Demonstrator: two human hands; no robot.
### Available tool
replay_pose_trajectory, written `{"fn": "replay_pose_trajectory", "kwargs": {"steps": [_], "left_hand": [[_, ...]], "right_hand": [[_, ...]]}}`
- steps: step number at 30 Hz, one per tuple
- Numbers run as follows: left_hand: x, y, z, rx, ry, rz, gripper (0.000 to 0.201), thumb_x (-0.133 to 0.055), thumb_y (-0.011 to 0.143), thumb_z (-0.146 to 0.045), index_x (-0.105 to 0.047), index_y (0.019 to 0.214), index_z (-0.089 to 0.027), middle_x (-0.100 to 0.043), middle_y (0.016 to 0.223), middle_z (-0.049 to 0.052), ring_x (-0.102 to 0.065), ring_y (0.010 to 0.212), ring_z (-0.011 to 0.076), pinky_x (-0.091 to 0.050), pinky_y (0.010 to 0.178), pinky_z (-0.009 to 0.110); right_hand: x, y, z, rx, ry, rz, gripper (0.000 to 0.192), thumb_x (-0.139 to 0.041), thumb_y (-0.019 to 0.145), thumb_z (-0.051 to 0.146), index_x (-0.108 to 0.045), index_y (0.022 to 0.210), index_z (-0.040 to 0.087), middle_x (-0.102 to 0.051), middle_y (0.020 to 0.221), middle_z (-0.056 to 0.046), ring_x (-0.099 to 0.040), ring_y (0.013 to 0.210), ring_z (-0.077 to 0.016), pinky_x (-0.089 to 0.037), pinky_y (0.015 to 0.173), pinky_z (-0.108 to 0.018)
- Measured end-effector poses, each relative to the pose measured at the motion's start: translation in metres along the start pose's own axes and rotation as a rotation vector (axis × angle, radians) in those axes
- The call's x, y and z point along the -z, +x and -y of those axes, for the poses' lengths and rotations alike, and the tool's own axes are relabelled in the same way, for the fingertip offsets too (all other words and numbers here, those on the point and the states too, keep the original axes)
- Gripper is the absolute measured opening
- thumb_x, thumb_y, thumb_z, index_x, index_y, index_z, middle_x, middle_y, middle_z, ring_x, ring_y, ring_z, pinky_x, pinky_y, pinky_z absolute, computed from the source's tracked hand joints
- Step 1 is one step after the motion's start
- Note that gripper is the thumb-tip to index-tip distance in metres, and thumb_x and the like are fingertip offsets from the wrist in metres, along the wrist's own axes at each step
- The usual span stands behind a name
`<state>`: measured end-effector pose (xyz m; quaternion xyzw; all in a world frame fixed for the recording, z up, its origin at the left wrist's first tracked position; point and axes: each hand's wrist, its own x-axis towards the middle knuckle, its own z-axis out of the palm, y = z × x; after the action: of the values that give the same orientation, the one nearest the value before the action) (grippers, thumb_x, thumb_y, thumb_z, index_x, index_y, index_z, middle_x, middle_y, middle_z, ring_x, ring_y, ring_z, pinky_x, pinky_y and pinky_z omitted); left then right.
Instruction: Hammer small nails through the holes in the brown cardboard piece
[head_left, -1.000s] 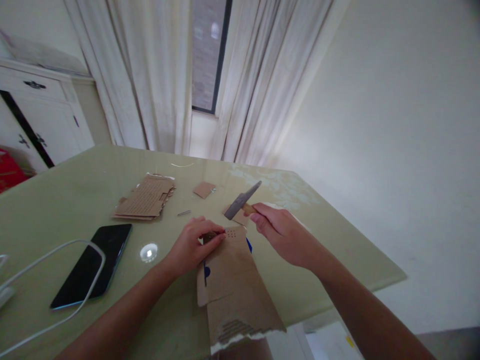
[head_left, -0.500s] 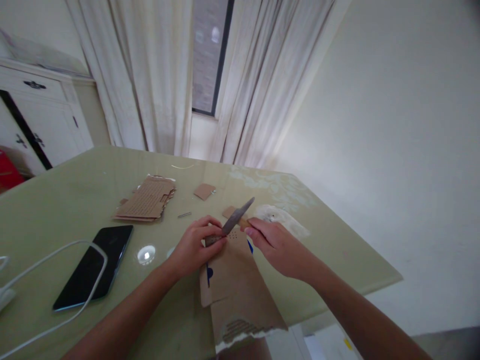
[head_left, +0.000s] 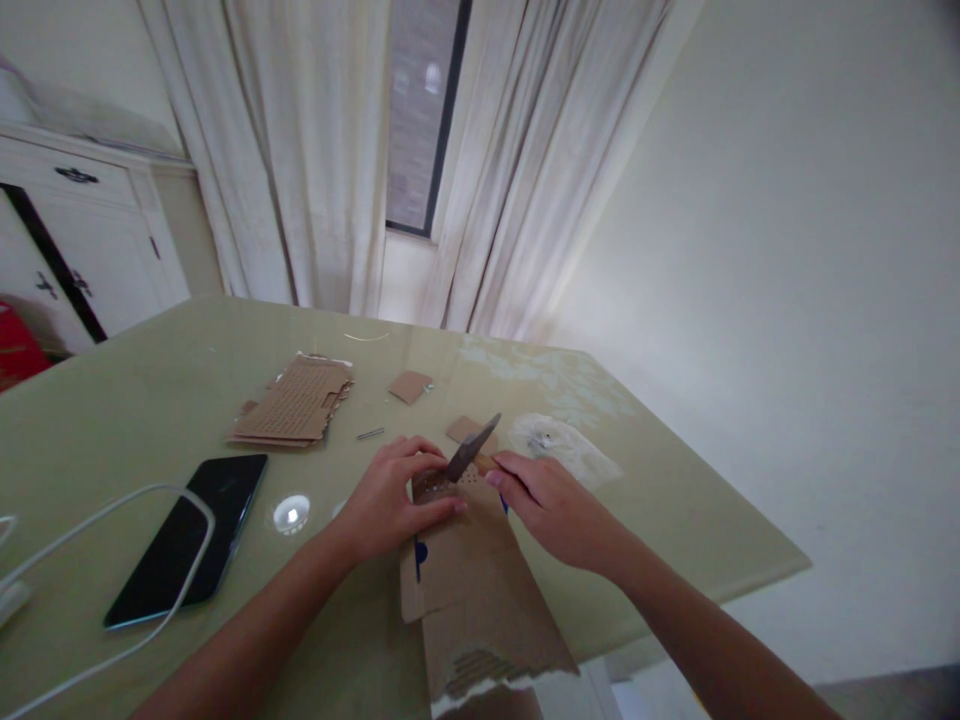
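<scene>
The right hand is clamped on the handle of a knife, blade angled up and away, its lower end touching the far end of a cardboard sheet. The left hand presses flat on that same far end, fingers closed over it beside the blade, pinning the sheet to the surface. The sheet lies lengthwise from the hands back toward the near edge of the surface, where its torn end overhangs. A cluster of small holes shows in the sheet just by the blade, so the step in hand looks like pricking or cutting at that end. The next move would call for steady downward pressure with the left fingers kept clear of the blade.

Counted: one knife, one sheet under the hands, one stack of perforated cardboard beyond and left of the sheet, two small scraps beyond it, one phone left of the sheet with one white cable looped over it.
</scene>
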<state>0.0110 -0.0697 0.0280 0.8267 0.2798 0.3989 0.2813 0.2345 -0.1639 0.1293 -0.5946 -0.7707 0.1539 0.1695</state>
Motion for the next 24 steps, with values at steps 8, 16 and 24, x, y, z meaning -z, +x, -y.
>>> {"fn": "replay_pose_trajectory", "kwargs": {"steps": [8,16,24], "left_hand": [[0.000,-0.001,-0.003,0.027,-0.019,-0.012,0.034,-0.093,0.082,-0.048,-0.083,0.105,-0.025,-0.077,0.111,0.007,-0.070,0.104,0.0280,-0.052,0.096,0.041],[0.008,0.006,0.024,0.239,-0.031,-0.149,0.044,-0.049,0.109,-0.051,-0.082,0.111,-0.022,-0.081,0.111,0.009,-0.071,0.092,0.0237,-0.056,0.080,0.035],[0.029,-0.006,0.081,0.482,0.757,-0.172,0.040,-0.056,0.098,-0.034,-0.078,0.127,-0.019,-0.076,0.131,0.019,-0.062,0.122,0.0450,-0.048,0.102,0.059]], "right_hand": [[-0.001,0.004,-0.007,0.046,0.165,0.034,0.031,-0.052,0.112,0.034,-0.064,0.088,0.019,-0.064,0.079,-0.002,-0.058,0.073,-0.0176,-0.036,0.069,-0.031],[-0.027,0.060,-0.076,-0.164,1.437,-0.074,0.035,-0.076,0.098,0.048,-0.070,0.111,0.017,-0.039,0.062,0.011,-0.021,0.041,-0.0049,-0.020,0.035,-0.016],[-0.080,0.083,-0.136,-0.210,1.622,-0.032,0.033,-0.075,0.097,0.052,-0.070,0.097,0.019,-0.037,0.057,0.012,-0.014,0.037,-0.0031,-0.013,0.034,-0.017]]}}
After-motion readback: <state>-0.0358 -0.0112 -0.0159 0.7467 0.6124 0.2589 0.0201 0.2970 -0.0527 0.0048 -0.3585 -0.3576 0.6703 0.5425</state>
